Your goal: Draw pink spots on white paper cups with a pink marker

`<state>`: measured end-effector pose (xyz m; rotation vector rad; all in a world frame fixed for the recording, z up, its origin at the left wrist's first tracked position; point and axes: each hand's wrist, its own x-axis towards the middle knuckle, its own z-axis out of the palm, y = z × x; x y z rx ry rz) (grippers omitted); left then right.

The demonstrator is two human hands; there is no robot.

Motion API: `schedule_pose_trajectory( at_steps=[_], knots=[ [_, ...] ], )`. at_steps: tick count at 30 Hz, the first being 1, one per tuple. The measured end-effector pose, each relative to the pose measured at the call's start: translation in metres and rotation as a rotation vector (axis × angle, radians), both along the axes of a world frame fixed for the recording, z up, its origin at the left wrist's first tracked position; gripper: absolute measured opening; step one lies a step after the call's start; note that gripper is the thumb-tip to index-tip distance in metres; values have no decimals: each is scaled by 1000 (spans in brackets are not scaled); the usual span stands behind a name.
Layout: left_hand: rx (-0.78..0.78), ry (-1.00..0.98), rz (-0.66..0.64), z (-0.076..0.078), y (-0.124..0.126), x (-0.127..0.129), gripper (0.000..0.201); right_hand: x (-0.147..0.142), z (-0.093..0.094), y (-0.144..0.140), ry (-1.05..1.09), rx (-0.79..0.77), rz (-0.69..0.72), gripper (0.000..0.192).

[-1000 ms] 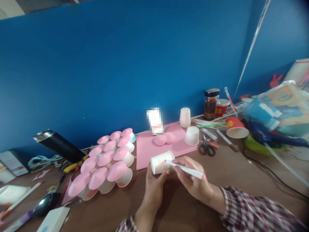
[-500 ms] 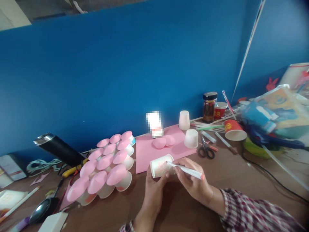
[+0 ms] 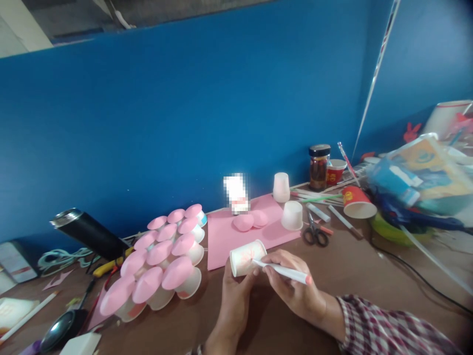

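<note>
I see my left hand [image 3: 232,301] near the middle of the tabletop [image 3: 351,266], its grip wrapped around a white paper cup [image 3: 247,257] that lies on its side with the open mouth facing left. The cup is lifted just off the tabletop, right at the near edge of the pink paper sheet [image 3: 225,236]. My right hand [image 3: 295,286] has its grip pinched narrow around a white marker with a pink cap [image 3: 283,270], and the marker's tip touches the side of the cup, where pink marks show.

To the left stands a cluster of cups with pink domed tops [image 3: 158,256], and beyond it a black cylinder with a metal end [image 3: 86,231] lies tilted. On the far part of the pink sheet rest two pink discs [image 3: 251,221] and an upturned white cup [image 3: 291,215]; another upturned cup [image 3: 281,187] stands farther back. Scissors [image 3: 314,232] lie just right of the sheet, near a red paper cup [image 3: 355,203] on its side and a dark jar [image 3: 319,160] by the blue wall.
</note>
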<state>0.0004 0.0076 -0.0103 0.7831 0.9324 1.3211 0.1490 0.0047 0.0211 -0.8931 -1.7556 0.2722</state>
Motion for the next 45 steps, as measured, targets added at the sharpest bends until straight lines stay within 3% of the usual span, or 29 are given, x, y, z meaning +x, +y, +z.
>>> schedule_pose_trajectory(
  at_steps=[6, 10, 13, 19, 25, 30, 35, 40, 45],
  knots=[
    [1, -22, -5, 5, 0, 3, 71, 1, -1, -2, 87, -38, -6, 11],
    [4, -87, 42, 6, 2, 4, 70, 1, -11, 3, 298, -80, 28, 17],
    [-24, -103, 62, 1, 4, 1, 70, -1, -18, 10, 456, -169, -30, 14],
    [19, -127, 21, 2, 3, -2, 64, -4, -28, 20, 413, -307, -96, 19],
    [25, -87, 6, 10, 1, 2, 62, -6, -31, 15, 461, -401, 1, 23],
    [57, -96, -36, 7, 2, 1, 59, -7, -36, 18, 519, -397, 29, 20],
    [57, -112, 34, 7, 2, -1, 46, -6, -39, 20, 530, -349, 44, 14],
    [40, -47, 112, 7, 2, -3, 45, -5, -39, 20, 524, -342, 49, 14],
    [117, 15, 108, 5, 7, -7, 46, -5, -38, 22, 519, -317, 66, 18]
  ],
)
